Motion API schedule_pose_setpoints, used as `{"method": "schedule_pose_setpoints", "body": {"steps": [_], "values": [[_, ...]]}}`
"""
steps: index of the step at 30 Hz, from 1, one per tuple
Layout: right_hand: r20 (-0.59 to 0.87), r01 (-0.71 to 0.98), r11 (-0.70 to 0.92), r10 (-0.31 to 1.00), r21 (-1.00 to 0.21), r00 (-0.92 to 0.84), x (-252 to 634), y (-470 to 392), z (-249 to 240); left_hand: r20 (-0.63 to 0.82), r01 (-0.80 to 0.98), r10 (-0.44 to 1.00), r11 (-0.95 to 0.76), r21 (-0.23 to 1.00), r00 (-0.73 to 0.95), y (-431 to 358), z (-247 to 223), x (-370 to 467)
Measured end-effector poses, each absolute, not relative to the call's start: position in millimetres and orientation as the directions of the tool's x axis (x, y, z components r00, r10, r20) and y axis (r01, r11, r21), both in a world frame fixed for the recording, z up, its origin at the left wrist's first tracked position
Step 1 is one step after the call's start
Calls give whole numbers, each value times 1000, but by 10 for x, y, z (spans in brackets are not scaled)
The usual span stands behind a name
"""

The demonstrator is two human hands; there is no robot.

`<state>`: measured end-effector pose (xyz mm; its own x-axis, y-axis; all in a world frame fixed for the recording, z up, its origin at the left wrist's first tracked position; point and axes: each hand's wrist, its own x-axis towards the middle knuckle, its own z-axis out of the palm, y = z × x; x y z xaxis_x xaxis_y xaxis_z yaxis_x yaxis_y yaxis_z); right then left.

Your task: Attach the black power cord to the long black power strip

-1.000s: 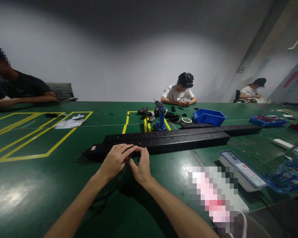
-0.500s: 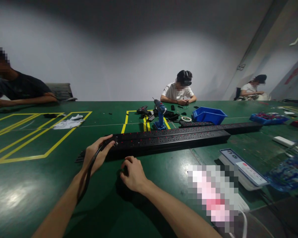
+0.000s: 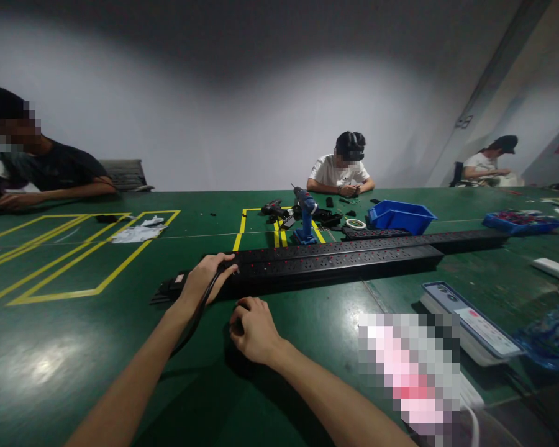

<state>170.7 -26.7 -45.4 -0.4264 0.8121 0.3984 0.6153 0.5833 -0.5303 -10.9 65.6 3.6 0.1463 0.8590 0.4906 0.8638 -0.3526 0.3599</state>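
Note:
Two long black power strips (image 3: 335, 264) with rows of sockets and small red marks lie side by side across the green table. At the left end of the nearer strip, my left hand (image 3: 209, 277) is closed around a black plug (image 3: 235, 269) whose metal prongs show past the fingertips. Its black cable (image 3: 200, 310) trails back under my left forearm. My right hand (image 3: 256, 329) rests on the table just in front of the strip, its fingers curled in. A dark gap shows between thumb and fingers, and I cannot make out whether anything is inside.
Behind the strips stand a blue cordless drill (image 3: 305, 214), a white tape ring (image 3: 355, 224) and a blue bin (image 3: 400, 217). A lidded box (image 3: 470, 323) lies at right, near a blue tray (image 3: 517, 222) of small parts. Several people sit at the far side.
The view has shifted slightly, so most things appear a little further right. My left hand, with the plug, has moved slightly right relative to the strip's end, showing more of that end.

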Motion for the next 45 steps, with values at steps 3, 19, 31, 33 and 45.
{"method": "schedule_pose_setpoints", "body": {"steps": [3,19,31,33,45], "values": [[397,617,587,810,-524,-432,1710,-269,-447,473,863,862,-370,344,181,639,10,-66],[334,630,577,816,-519,-473,1712,-274,-407,390,896,905,-305,323,168,590,201,73],[309,638,568,822,-521,-479,1714,-268,-372,409,869,900,-318,379,151,580,173,11],[312,635,567,822,-525,-477,1714,-270,-369,417,867,895,-328,375,159,565,191,26],[313,632,570,820,-525,-479,1709,-272,-367,372,878,907,-331,346,196,537,283,49]]}}
